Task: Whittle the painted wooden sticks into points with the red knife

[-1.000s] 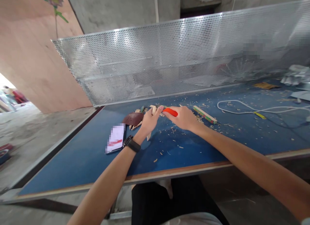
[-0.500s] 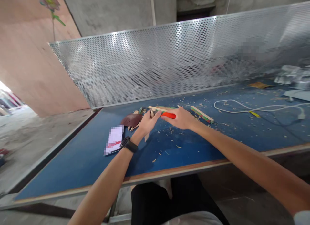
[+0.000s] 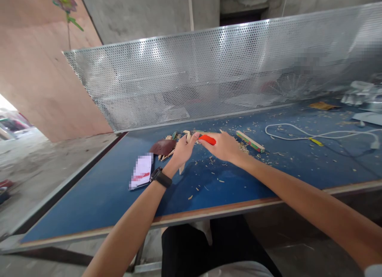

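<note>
Fingers of my left hand (image 3: 183, 150) are closed around a pale wooden stick (image 3: 181, 169), whose lower end pokes out below the palm. A bent, light-coloured strip of wood (image 3: 187, 132) shows above that thumb. My right hand (image 3: 224, 146) grips a red-handled knife (image 3: 208, 139), close beside the left thumb; its blade cannot be made out. Both hands are just above the blue tabletop (image 3: 98, 201). Behind the right hand lies another wooden strip (image 3: 205, 132), partly covered. To its right is a wooden stick with green and red sides (image 3: 250, 141).
A phone (image 3: 141, 170) lies left of my watch. Near it are a dark brown piece (image 3: 162, 147) and wood scraps (image 3: 168, 155). Shavings (image 3: 221, 181) litter the table. A white cable (image 3: 291, 136) lies right. Behind stands a perforated metal screen (image 3: 179, 82).
The pale strip above my left thumb reached toward the right hand earlier; now it looks bent and shorter. My hands have stayed in nearly the same place, and the view has shifted slightly.
</note>
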{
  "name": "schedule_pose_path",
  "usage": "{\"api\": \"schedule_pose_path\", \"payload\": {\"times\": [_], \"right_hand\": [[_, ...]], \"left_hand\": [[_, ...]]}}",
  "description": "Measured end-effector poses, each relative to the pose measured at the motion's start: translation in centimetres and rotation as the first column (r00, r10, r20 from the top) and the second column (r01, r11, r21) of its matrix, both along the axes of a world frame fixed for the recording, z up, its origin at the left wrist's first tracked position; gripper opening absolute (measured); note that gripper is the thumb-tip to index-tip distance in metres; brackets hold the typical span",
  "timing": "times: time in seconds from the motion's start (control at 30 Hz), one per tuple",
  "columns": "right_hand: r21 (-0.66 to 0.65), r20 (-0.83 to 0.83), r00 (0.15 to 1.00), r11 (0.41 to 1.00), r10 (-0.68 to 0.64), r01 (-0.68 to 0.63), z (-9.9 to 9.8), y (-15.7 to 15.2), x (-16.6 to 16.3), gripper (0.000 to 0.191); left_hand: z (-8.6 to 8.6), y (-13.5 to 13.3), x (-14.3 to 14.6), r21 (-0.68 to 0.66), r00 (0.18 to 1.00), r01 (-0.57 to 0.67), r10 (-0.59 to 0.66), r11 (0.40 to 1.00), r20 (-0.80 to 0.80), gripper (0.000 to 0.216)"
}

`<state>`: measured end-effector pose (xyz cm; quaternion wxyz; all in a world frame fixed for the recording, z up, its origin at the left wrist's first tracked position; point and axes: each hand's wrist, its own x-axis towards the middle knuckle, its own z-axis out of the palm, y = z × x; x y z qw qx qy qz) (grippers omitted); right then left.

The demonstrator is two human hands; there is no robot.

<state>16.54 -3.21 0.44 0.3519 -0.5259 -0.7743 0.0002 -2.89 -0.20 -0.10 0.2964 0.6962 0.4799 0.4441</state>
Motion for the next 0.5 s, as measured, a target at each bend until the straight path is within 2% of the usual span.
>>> {"api": "schedule_pose_path", "payload": {"times": [0.07, 0.27, 0.5], "right_hand": [[-0.018, -0.019, 0.999, 0.999, 0.028, -0.029, 0.1, 0.1, 0.0, 0.056], [-0.048, 0.048, 0.986, 0.987, 0.158, -0.156, 0.0, 1.1, 1.5, 0.056], [-0.041, 0.109, 0.985, 0.991, 0.134, -0.131, 0.0, 1.1, 1.5, 0.057]], "left_hand": [[0.0, 0.0, -0.1, -0.016, 1.000, -0.016, 0.016, 1.000, -0.004, 0.055], [0.0, -0.1, -0.4, -0.068, 0.997, 0.068, -0.066, 0.995, 0.030, 0.050], [-0.1, -0.2, -0.4, -0.124, 0.984, 0.144, -0.128, 0.982, 0.126, 0.048]]}}
